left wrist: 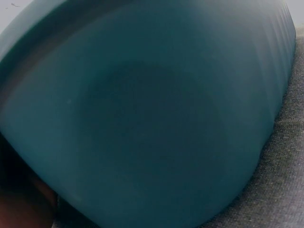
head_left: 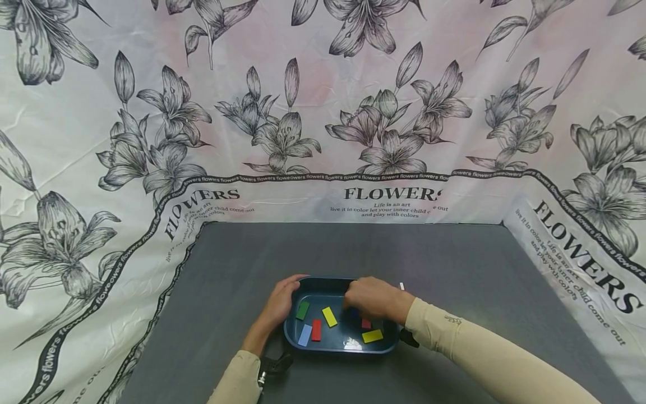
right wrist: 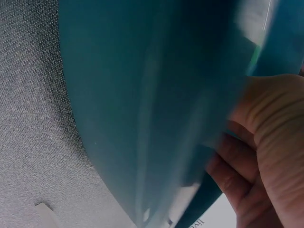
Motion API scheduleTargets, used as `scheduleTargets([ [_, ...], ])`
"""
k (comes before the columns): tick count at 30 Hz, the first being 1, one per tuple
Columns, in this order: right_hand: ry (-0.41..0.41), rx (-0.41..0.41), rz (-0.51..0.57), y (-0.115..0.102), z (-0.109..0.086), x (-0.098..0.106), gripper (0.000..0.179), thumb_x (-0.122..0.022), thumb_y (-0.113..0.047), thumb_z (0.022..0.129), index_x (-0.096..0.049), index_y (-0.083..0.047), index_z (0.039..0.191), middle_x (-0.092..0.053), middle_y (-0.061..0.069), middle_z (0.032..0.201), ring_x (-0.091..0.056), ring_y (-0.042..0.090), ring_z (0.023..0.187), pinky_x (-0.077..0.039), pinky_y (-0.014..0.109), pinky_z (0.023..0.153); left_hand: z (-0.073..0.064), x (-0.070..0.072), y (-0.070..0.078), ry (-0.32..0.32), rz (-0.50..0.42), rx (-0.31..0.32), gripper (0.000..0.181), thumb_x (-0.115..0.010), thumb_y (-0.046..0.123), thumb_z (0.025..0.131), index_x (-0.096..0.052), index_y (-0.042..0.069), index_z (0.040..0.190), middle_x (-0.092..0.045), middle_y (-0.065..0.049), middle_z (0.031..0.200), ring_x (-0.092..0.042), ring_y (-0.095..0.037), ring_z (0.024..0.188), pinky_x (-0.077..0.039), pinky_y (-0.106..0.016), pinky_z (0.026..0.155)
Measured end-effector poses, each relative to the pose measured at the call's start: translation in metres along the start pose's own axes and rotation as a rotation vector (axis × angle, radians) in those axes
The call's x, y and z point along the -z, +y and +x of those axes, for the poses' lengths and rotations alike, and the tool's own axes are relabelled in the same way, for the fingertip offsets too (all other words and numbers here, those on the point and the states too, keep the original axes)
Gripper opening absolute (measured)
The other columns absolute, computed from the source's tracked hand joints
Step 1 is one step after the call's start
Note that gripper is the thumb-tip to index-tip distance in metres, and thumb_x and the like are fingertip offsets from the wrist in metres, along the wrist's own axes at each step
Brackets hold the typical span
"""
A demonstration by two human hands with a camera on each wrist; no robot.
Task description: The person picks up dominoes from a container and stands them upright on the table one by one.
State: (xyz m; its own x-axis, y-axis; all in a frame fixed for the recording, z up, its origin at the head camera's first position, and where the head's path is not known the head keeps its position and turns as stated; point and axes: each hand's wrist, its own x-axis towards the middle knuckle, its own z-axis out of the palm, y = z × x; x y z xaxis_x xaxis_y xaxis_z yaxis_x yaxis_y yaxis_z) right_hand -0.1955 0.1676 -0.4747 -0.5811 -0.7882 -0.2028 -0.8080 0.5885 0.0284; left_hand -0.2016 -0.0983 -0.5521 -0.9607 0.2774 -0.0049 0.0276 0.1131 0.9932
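Note:
A dark blue tray (head_left: 335, 347) with raised sides lies on the grey table, holding small flat rectangular blocks. Toward its left are a green block (head_left: 303, 310), a light blue block (head_left: 305, 335), a red block (head_left: 316, 330) and a yellow block (head_left: 330, 316). Another yellow block (head_left: 372, 336) and a partly covered red block (head_left: 365, 324) lie at the right. My left hand (head_left: 280, 303) holds the tray's left rim. Over the right half, my right hand (head_left: 375, 297) reaches inside with bent fingers. The tray wall hides its fingertips in the right wrist view.
A small white piece (head_left: 401, 286) lies on the table (head_left: 242, 252) just beyond the tray's right end. Flower-printed cloth (head_left: 383, 112) hangs behind the table and along both sides. Dark wrist gear (head_left: 276, 365) shows by the left forearm.

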Motion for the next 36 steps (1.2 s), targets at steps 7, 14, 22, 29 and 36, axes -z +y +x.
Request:
scheduleTargets([
  [7,-0.024,-0.022,0.007,-0.0021,0.0006,0.0028,0.029,-0.091,-0.012,0.089,-0.087,-0.021,0.117,-0.084,-0.005,0.109,-0.074,0.009,0.088,-0.065,0.029,0.085,0.0008,-0.0007,-0.0011,0.016,0.006,0.013,0.048,-0.031,0.012,0.113,-0.068,-0.001,0.142,-0.072,-0.021,0.140,-0.064,-0.039,0.135,-0.042,-0.062,0.122],
  [14,-0.014,-0.019,0.025,-0.0019,0.0006,0.0020,0.028,-0.092,-0.014,0.088,-0.087,-0.021,0.115,-0.084,-0.006,0.107,-0.073,0.008,0.087,-0.064,0.028,0.084,0.0013,-0.0009,-0.0013,0.014,0.005,0.013,0.048,-0.032,0.012,0.113,-0.068,-0.001,0.141,-0.072,-0.021,0.139,-0.065,-0.038,0.132,-0.046,-0.059,0.119],
  [22,0.015,-0.002,0.007,-0.0007,0.0010,-0.0020,0.024,-0.091,-0.014,0.089,-0.087,-0.020,0.112,-0.083,-0.006,0.103,-0.073,0.007,0.084,-0.064,0.028,0.081,0.0010,-0.0010,-0.0014,0.011,0.002,0.014,0.048,-0.031,0.013,0.114,-0.068,-0.001,0.142,-0.072,-0.021,0.139,-0.066,-0.037,0.132,-0.047,-0.059,0.119],
  [29,0.011,-0.013,0.004,-0.0019,0.0018,-0.0039,0.022,-0.090,-0.016,0.091,-0.087,-0.020,0.112,-0.083,-0.007,0.102,-0.069,0.005,0.078,-0.065,0.028,0.081,0.0005,-0.0003,-0.0005,0.004,0.015,0.013,0.048,-0.032,0.012,0.113,-0.067,-0.002,0.143,-0.071,-0.021,0.140,-0.064,-0.038,0.134,-0.044,-0.060,0.121],
  [36,-0.004,-0.033,0.011,-0.0035,0.0025,-0.0040,0.024,-0.089,-0.014,0.092,-0.087,-0.021,0.115,-0.083,-0.006,0.104,-0.070,0.006,0.081,-0.065,0.027,0.084,0.0003,-0.0004,-0.0014,0.011,0.011,0.015,0.048,-0.031,0.012,0.114,-0.068,-0.001,0.142,-0.071,-0.020,0.140,-0.063,-0.038,0.134,-0.040,-0.062,0.124],
])
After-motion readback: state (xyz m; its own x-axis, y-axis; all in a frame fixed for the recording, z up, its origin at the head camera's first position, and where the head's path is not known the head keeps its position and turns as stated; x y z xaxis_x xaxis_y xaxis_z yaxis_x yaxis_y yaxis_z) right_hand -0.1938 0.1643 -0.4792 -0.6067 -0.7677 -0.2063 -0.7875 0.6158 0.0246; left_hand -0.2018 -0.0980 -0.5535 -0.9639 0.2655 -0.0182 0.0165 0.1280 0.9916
